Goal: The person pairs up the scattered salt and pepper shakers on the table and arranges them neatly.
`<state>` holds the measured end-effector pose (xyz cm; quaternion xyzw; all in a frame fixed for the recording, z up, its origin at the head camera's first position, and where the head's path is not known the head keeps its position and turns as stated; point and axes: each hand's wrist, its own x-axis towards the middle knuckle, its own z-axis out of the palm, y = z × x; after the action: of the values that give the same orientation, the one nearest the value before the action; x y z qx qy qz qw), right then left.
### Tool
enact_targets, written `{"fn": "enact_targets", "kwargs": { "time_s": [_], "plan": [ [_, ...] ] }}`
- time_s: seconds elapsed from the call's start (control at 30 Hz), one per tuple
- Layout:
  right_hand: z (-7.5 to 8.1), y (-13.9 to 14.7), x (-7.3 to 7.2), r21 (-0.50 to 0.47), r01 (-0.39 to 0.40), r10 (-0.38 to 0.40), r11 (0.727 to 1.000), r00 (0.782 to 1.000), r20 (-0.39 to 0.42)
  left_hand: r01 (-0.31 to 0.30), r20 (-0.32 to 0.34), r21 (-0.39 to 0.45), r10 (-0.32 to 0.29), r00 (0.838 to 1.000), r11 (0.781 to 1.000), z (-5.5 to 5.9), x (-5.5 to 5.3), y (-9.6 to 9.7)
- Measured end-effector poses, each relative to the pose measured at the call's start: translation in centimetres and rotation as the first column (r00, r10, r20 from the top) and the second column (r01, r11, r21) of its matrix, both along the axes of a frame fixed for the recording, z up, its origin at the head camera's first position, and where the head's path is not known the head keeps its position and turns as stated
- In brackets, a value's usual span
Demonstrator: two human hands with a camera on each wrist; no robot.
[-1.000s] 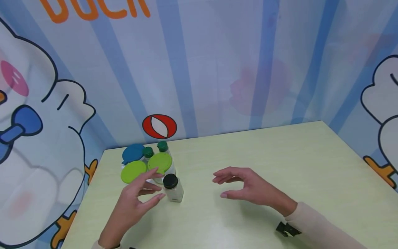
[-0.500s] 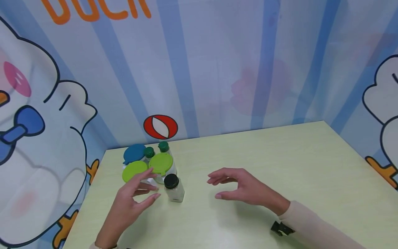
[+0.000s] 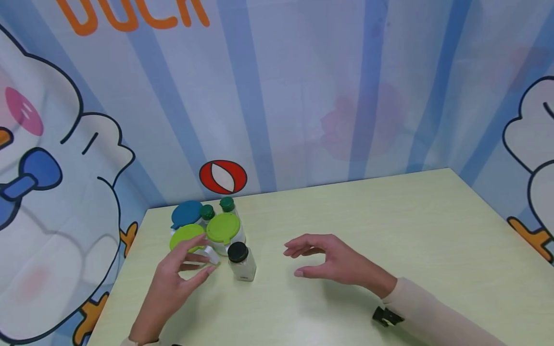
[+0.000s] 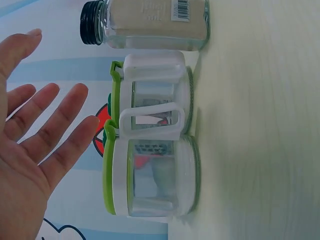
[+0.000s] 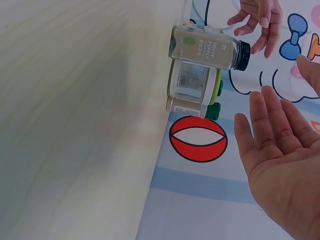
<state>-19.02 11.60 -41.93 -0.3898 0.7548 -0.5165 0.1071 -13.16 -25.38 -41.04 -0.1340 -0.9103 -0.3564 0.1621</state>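
My left hand (image 3: 173, 281), fingers loosely bent and holding nothing, hovers in front of a jar with a lime-green lid (image 3: 187, 234) and a white handle. Just right of its fingertips stands a white pepper bottle (image 3: 243, 268) with a black cap, upright, its label readable in the right wrist view. Behind that bottle is a second lime-lidded jar (image 3: 223, 228). In the left wrist view both handled glass jars (image 4: 155, 175) stand side by side, apart from the fingers. My right hand (image 3: 335, 259) hangs over the table to the right of the bottle, palm turned inward, also holding nothing.
At the back left of the pale table (image 3: 368, 216) stand a blue-lidded container (image 3: 187, 213) and two green-capped bottles (image 3: 207, 212), close together. A printed curtain (image 3: 303, 96) rises behind the table's far edge. A black clip (image 3: 386, 316) sits at the right sleeve.
My left hand has drawn left and slightly down, away from the pepper bottle. The right hand has drifted a little to the left. The containers stay where they were.
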Motion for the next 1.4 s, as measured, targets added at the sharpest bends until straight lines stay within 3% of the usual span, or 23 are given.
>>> {"fn": "enact_targets", "kwargs": {
  "time_s": [0.7, 1.13, 1.4],
  "plan": [
    [-0.4, -1.7, -0.9, 0.012, 0.019, -0.02, 1.0, 0.997, 0.077, -0.106, 0.017, -0.01, 0.106, 0.994, 0.994, -1.2, -0.8, -2.1],
    [-0.7, -3.6, -1.5, -0.007, -0.004, 0.004, 1.0, 0.998, 0.069, -0.139, 0.027, -0.006, 0.139, 0.99, 0.99, -2.0, -1.2, -3.5],
    [-0.9, -4.5, -1.7, -0.011, -0.013, 0.014, 1.0, 0.997, 0.081, -0.174, -0.016, -0.01, 0.174, 0.985, 0.985, -2.6, -1.6, -4.4]
  ]
}}
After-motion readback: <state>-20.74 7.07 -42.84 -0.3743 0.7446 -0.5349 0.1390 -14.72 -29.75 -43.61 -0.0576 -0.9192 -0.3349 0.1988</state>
